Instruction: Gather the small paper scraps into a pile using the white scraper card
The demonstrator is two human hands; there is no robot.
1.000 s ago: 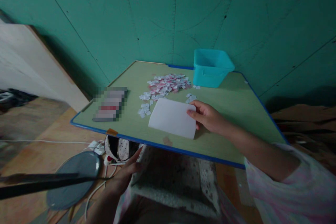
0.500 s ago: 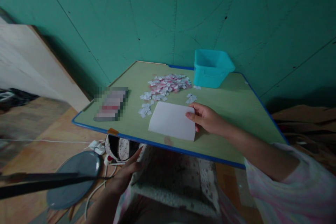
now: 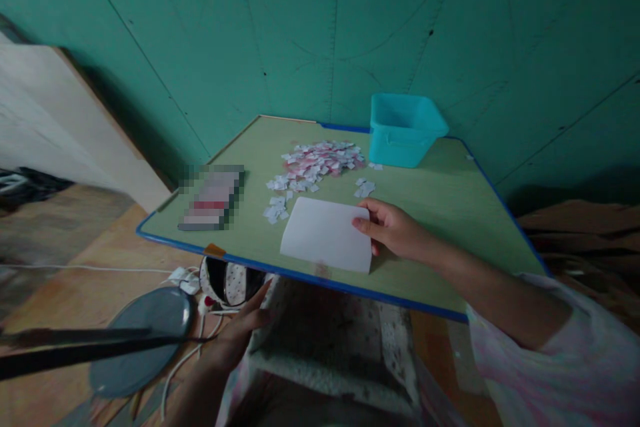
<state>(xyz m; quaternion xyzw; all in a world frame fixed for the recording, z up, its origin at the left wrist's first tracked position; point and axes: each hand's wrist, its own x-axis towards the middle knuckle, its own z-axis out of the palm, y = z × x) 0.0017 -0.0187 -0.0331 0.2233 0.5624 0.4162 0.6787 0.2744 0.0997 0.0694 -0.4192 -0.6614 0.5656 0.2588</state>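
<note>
White paper point(image 3: 325, 235), long axis crosswise, in right grip point(image 3: 391, 228)

The wall point(image 3: 300, 27) stands beyond the far edge of the table point(image 3: 440, 227). At the far right on the table is the tub point(image 3: 400, 147); left of it, in the far middle, lies the heap of paper scraps point(image 3: 325, 159). The pixelated flat object point(image 3: 213, 200) lies at the left. The sheet of paper point(image 3: 325, 233) is at the near middle, its right edge in the right hand point(image 3: 390, 227), with one small scrap cluster point(image 3: 276, 208) to its far left and another cluster point(image 3: 365, 188) between it and the tub. The left hand point(image 3: 245, 327) is below the table's near edge, right of the round disc point(image 3: 140, 340). A board point(image 3: 75, 107) leans at the far left.
</note>
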